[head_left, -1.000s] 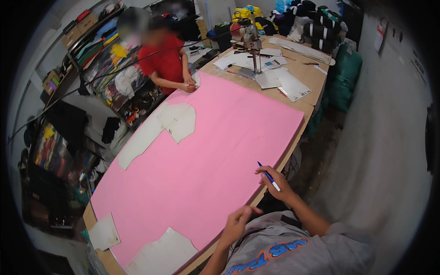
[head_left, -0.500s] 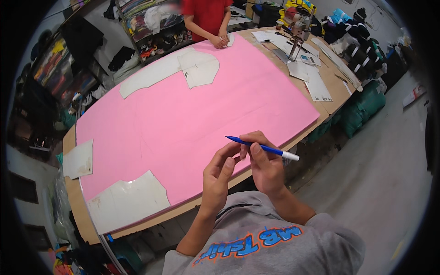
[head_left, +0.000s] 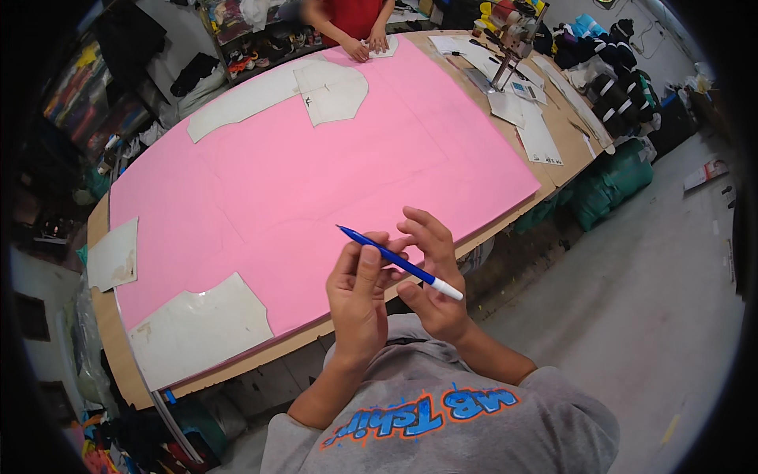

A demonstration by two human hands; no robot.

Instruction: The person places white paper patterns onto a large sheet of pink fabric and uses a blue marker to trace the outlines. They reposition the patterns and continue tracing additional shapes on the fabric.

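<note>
Over the near edge of the pink fabric (head_left: pixel 316 178), my left hand (head_left: pixel 355 312) pinches a blue pen (head_left: pixel 395 258) between thumb and fingers. The pen slants with its tip up to the left and its white cap end down to the right. My right hand (head_left: pixel 439 272) is open beside it, fingers spread and palm turned toward the pen's cap end. The fabric covers most of the table and bears faint drawn lines. A pale pattern piece (head_left: pixel 201 328) lies at its near left corner, and a smaller one (head_left: pixel 114 257) overhangs the left edge.
Two pale pattern pieces, one long (head_left: pixel 245 103) and one curved (head_left: pixel 339 95), lie on the far side. Behind them a co-worker in red (head_left: pixel 351 20) rests both hands near a small piece. A cutting machine (head_left: pixel 512 43) and paper patterns (head_left: pixel 541 142) occupy the right end.
The pen has passed from my right hand into my left. My right hand has opened and spread its fingers. The co-worker's hands have moved apart. The whole view has shifted slightly.
</note>
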